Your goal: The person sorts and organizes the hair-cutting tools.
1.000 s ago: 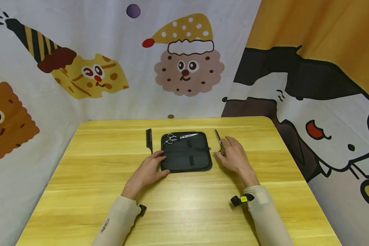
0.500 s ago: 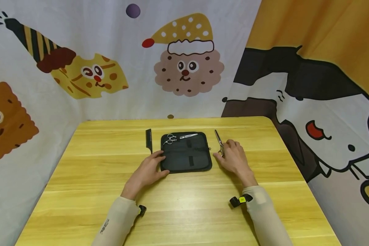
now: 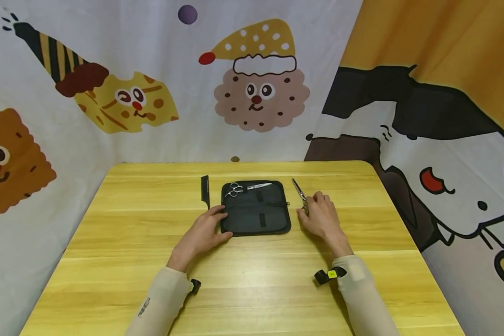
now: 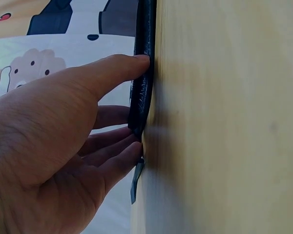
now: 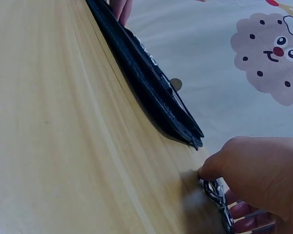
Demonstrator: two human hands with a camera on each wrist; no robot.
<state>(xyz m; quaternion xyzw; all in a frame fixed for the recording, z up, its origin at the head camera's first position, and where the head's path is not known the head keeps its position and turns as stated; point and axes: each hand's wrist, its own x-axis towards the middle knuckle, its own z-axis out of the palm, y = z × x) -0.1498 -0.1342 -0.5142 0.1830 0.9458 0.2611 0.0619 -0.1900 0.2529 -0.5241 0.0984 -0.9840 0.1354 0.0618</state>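
Observation:
A flat black zippered case (image 3: 256,217) lies on the table. Silver scissors (image 3: 259,186) lie across its upper part. At the case's near left corner my left hand (image 3: 199,235) rests, fingers on the left edge and thumb (image 4: 132,66) against the near edge. A black comb (image 3: 204,190) lies just beyond those fingertips. Right of the case, a second pair of scissors (image 3: 297,187) points away from me. My right hand (image 3: 320,217) grips its handle rings (image 5: 214,191) between thumb and fingers; the hand partly covers the handles.
The wooden table (image 3: 252,284) stretches around the case on all sides. Behind it hangs a curtain (image 3: 151,144) with cartoon prints. Each wrist wears a small black camera strap, as on the right sleeve (image 3: 363,284).
My right hand's fingers have drawn back and closed around the handles of the right-hand scissors, which have turned slightly. The left hand and case stay put; the head view has shifted a little.

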